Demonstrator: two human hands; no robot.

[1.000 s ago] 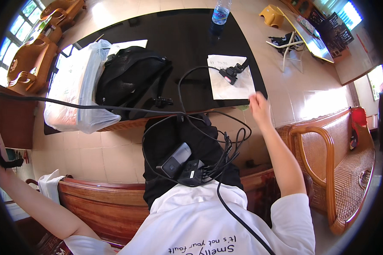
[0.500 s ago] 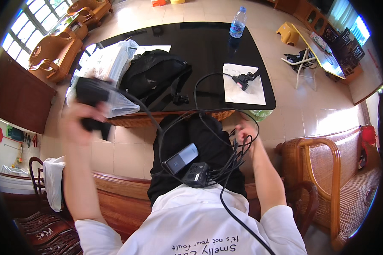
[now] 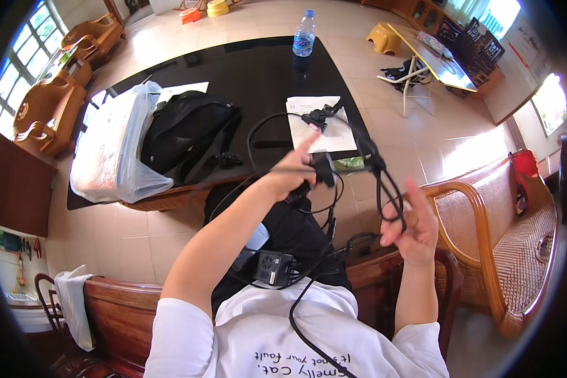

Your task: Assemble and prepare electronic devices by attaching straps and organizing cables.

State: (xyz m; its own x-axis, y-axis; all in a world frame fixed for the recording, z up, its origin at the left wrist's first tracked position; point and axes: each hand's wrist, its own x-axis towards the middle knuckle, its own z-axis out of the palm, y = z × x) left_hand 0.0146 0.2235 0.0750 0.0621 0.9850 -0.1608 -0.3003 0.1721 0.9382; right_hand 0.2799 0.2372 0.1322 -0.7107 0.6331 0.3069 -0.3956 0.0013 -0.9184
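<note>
My left hand [image 3: 285,179] reaches across my lap, one finger stretched toward the table. Its other fingers close round a dark, blurred device [image 3: 322,169] with a strap-like part, whose kind I cannot make out. To the right, my right hand [image 3: 416,228] is raised with the index finger up and its lower fingers bent against a loop of black cable [image 3: 384,183]. More cable runs across my lap to a black box with a fan grille [image 3: 274,268]. A pale power bank [image 3: 258,235] lies partly hidden under my left forearm.
On the black table [image 3: 258,69] are a filled plastic bag [image 3: 107,148], a black backpack [image 3: 186,129], a water bottle [image 3: 304,36], and a paper sheet [image 3: 334,135] under a black clip-like device [image 3: 318,117]. A wooden bench [image 3: 466,208] stands at right.
My left hand has swung from the far left to the middle with the dark device. My right hand has moved right and up, bringing cable along. The view has turned right.
</note>
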